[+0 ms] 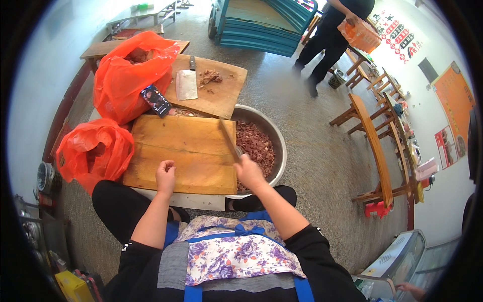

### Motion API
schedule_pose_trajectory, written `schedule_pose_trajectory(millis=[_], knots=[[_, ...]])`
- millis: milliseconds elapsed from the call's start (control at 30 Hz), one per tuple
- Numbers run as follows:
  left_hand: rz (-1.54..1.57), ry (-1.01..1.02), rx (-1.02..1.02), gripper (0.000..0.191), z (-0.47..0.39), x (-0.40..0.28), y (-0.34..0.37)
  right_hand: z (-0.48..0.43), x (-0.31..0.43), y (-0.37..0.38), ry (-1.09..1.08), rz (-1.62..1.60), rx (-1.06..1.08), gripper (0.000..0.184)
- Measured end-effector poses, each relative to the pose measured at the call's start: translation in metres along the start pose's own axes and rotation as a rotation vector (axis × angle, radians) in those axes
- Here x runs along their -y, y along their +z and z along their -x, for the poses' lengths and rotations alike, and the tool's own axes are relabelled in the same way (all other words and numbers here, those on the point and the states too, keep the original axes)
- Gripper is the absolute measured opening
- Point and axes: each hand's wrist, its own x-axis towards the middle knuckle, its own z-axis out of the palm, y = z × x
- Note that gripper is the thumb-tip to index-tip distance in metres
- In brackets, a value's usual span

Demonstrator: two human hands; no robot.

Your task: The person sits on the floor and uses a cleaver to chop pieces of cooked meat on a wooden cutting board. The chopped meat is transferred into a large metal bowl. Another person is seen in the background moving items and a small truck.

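Note:
My right hand (249,171) grips a knife (229,140) by its handle, at the right edge of a yellowish cutting board (181,151). The blade looks blurred and points away from me. My left hand (165,175) is loosely closed over the board's near edge; whether anything small is between its fingers cannot be told. Chopped meat (254,147) fills much of a large metal basin (281,151), partly under the board's right side. Beyond it, a second wooden board (236,88) bears a cleaver (186,85) and meat scraps (211,76).
Two red plastic bags, a big one (124,81) and a smaller one (96,154), hold meat at the left. A phone (156,101) leans against the big bag. Wooden benches (371,147) line the right. Farther off, a person (324,41) carries a wrapped orange pack near a blue cart (256,37).

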Motion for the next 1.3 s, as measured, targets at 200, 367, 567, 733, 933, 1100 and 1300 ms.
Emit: schedule_pose_trajectory(millis=[200, 367, 567, 733, 933, 1100, 1300], knots=[[-0.005, -0.005, 0.003, 0.016, 0.003, 0.003, -0.002, 0.012, -0.001, 0.019, 0.009, -0.336, 0.134, 0.033], [-0.010, 0.008, 0.013, 0.017, 0.001, 0.005, -0.002, -0.009, -0.041, -0.006, 0.265, -0.566, 0.015, 0.028], [-0.078, -0.017, 0.038, 0.015, 0.005, 0.009, 0.006, -0.015, -0.038, -0.031, 0.390, -0.748, -0.054, 0.029], [-0.103, -0.039, 0.047, 0.013, 0.003, 0.017, 0.003, -0.019, -0.056, 0.018, 0.448, -1.213, 0.116, 0.030], [-0.175, 0.028, 0.053, 0.012, 0.001, 0.025, 0.002, 0.005, -0.088, 0.038, 0.595, -1.205, 0.115, 0.026], [-0.245, 0.060, 0.034, 0.011, 0.003, 0.027, 0.006, 0.010, -0.084, 0.009, 0.574, -1.046, -0.122, 0.026], [-0.300, 0.098, 0.024, 0.012, 0.003, 0.019, 0.010, -0.010, -0.046, 0.000, 0.311, -0.812, 0.067, 0.021]])
